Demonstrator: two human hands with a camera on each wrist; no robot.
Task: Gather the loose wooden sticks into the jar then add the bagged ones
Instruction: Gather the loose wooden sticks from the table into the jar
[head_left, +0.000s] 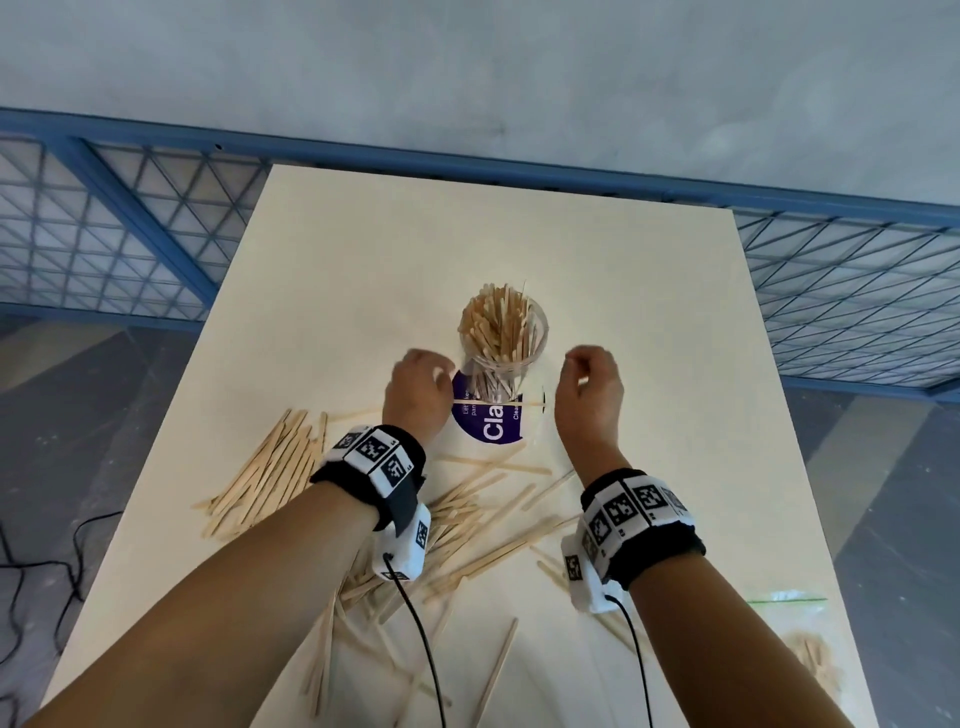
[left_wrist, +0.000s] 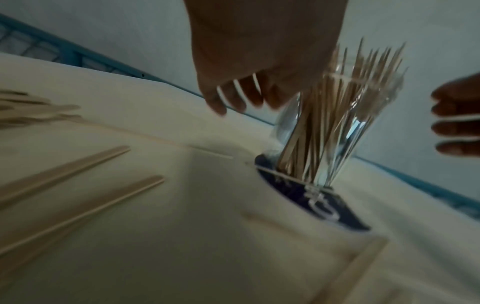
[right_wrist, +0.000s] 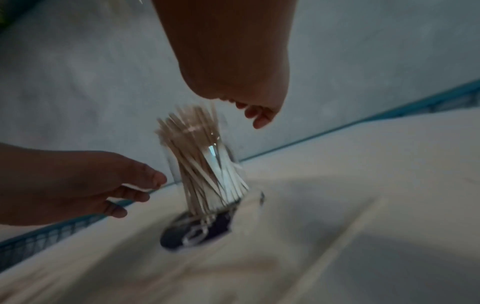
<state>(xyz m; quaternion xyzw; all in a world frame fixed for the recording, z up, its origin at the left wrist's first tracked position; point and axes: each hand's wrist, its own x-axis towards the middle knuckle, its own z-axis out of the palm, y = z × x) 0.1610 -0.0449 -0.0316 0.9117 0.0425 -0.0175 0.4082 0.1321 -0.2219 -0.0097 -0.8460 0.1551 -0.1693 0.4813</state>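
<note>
On the pale tabletop (head_left: 597, 249), near its centre, a clear glass jar (head_left: 504, 338) stands upright, packed with wooden sticks (head_left: 496, 317) whose tips rise above the rim; the jar rests on a flat label or bag with a purple printed patch (head_left: 488, 423), and one thin stick (head_left: 498, 402) lies across that patch. Left hand (head_left: 418, 387) hovers just beside the jar's left wall, fingers loosely curled and parted, nothing held between them as seen from the left wrist view (left_wrist: 233, 96). Right hand (head_left: 589, 392) hovers to the jar's right, apart from it, fingers curled inward toward the palm; whether anything is pinched cannot be told from the blurred right wrist view (right_wrist: 249, 107). Nearer the person, loose wooden sticks (head_left: 467, 525) lie scattered across the table beneath both forearms, with a denser heap (head_left: 265, 478) at the left. A clear zip bag with a green seal (head_left: 795, 603), holding more sticks (head_left: 810, 660), lies at the table's right edge. Both wrists carry marker-covered bands (head_left: 639, 514) with trailing black cables (head_left: 421, 649). A blue wire-mesh fence (head_left: 841, 301) borders the table's far side.
</note>
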